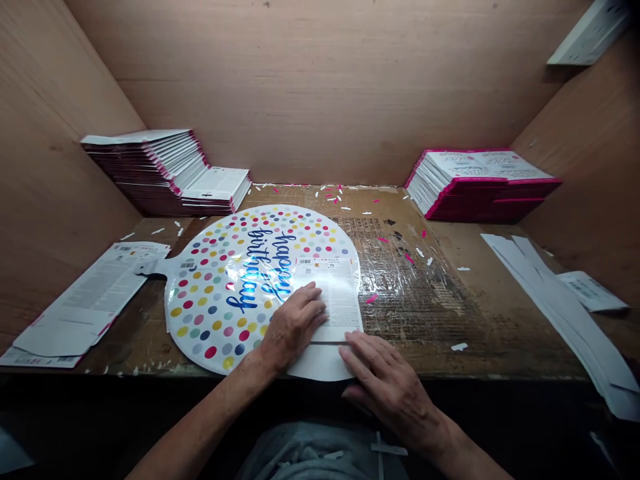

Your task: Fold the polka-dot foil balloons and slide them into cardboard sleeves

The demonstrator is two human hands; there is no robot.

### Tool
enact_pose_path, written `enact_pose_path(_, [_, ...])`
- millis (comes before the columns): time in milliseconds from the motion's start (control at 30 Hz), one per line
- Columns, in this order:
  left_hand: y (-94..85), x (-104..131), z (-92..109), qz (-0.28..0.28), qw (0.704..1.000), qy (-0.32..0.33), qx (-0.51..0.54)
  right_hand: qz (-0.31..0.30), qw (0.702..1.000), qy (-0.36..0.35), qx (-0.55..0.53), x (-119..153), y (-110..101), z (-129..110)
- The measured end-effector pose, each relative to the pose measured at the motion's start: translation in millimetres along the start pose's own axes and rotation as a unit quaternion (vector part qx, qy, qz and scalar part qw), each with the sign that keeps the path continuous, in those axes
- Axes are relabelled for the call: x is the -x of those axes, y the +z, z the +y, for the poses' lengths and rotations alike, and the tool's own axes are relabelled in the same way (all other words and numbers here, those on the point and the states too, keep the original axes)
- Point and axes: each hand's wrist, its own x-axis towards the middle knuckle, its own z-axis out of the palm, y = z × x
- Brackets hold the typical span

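A flat foil balloon [210, 313] printed with colored dots and "happy birthday" lies on the bench, its tail pointing left. On its right part rests a white printed card [340, 277] with a crease across it. The card's plain lower flap [320, 363] reaches the bench's front edge. My left hand [295, 327] lies on the card's left side, fingers extended and holding nothing. Across the crease at the card's lower right, my right hand [387, 370] rests with fingers stretched out. Its thumb is low and dark, partly hidden near the bench edge.
Stacks of folded cards stand at the back left [150, 173] and back right [490, 193]. Unfolded printed cards [85, 307] lie on the left, white sheets [560, 320] and a small packet [593, 291] on the right. Paper scraps [330, 195] dot the cardboard-covered bench [430, 320]. Wooden walls enclose it.
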Motion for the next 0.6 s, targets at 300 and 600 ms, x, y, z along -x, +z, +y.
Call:
enact_pose_path(300, [-21.2, 60, 13, -0.106, 0.994, 0.034, -0.006, 0.013, 0.997, 0.003, -0.074, -2, 15, 7])
enact_pose_path(600, [5.5, 43, 20, 0.093, 0.981, -0.127, -0.113, 0.014, 0.973, 0.230, -0.028, -33, 33, 0])
